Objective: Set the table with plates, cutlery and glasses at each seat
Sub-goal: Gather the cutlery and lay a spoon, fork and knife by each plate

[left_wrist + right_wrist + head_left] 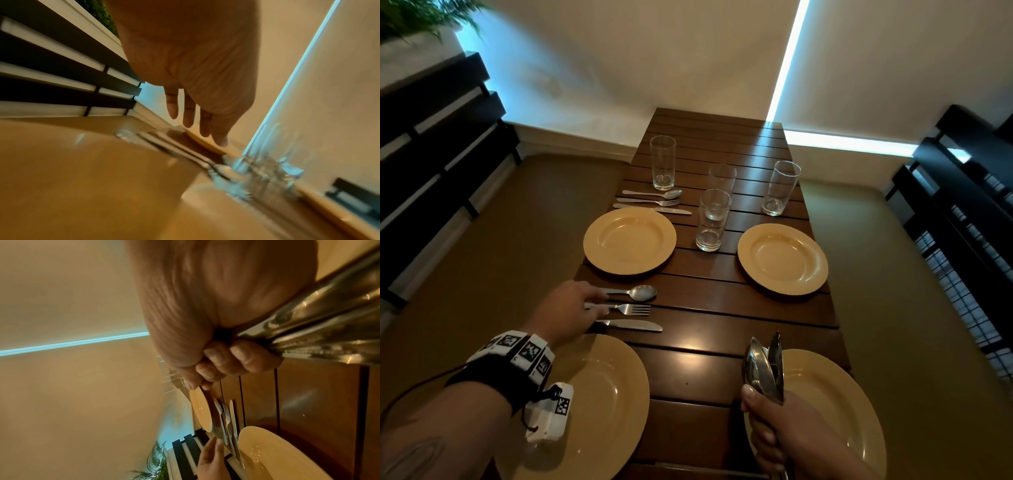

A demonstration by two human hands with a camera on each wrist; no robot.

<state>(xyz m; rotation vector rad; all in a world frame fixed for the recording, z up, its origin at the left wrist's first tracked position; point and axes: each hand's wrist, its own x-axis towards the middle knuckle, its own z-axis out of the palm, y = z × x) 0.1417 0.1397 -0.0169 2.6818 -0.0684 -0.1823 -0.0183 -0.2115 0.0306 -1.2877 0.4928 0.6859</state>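
Note:
On the dark slatted table [715, 363] lie four yellow plates: near left [606, 394], near right [835, 404], far left [629, 240], far right [782, 258]. Between the two left plates lie a spoon [642, 292], a fork [635, 309] and a knife [635, 325]. My left hand [585, 305] rests with straight fingers on the spoon and fork handles. My right hand [767, 421] grips a bundle of cutlery [765, 366] upright over the near right plate. The bundle [318, 324] fills the right wrist view. The left wrist view is blurred, with the fingers [189, 113] straight.
A second cutlery set [654, 202] lies beyond the far left plate. One glass [662, 162] stands behind it, another [780, 188] at the far right, two more [714, 219] mid-table. Dark slatted seat backs [431, 154] [962, 205] flank the table. A plant [414, 17] is at top left.

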